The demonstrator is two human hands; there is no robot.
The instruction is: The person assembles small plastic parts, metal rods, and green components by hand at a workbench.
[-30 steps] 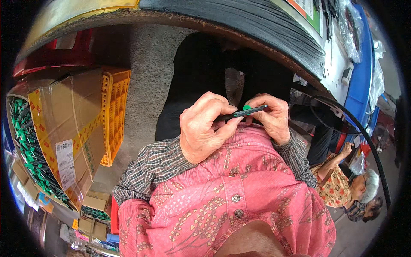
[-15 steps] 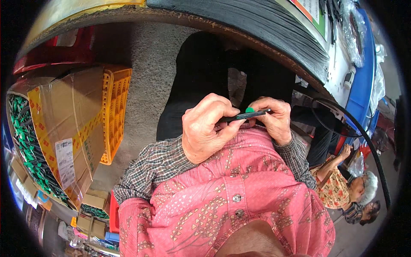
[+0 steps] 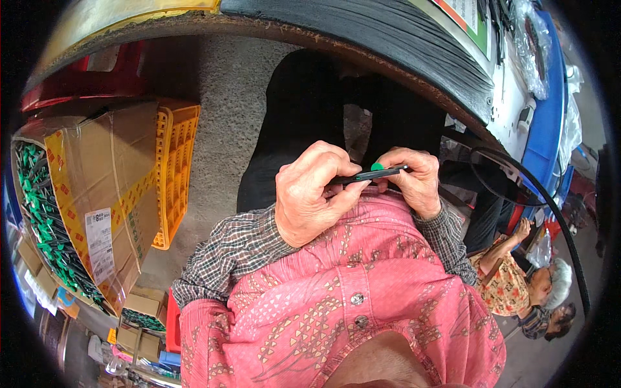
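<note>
In front of my body, just above my lap, I hold a slim black stick-like piece point(image 3: 378, 174) almost level. A small round green part point(image 3: 377, 166) shows at its upper side, near the middle. My left hand point(image 3: 315, 193) is closed, pinching the left end of the piece between thumb and fingers. Around the other end my right hand point(image 3: 417, 182) is closed too, with the thumb and bent forefinger against it. Fingers cover part of the piece, so its exact kind cannot be told.
Left stands a cardboard box point(image 3: 107, 187) full of similar black and green pieces point(image 3: 55, 226), beside an orange plastic crate point(image 3: 174, 174). Ahead runs the worn table edge point(image 3: 362, 45). A black cable point(image 3: 550, 200) loops at right, near another seated person point(image 3: 504, 278).
</note>
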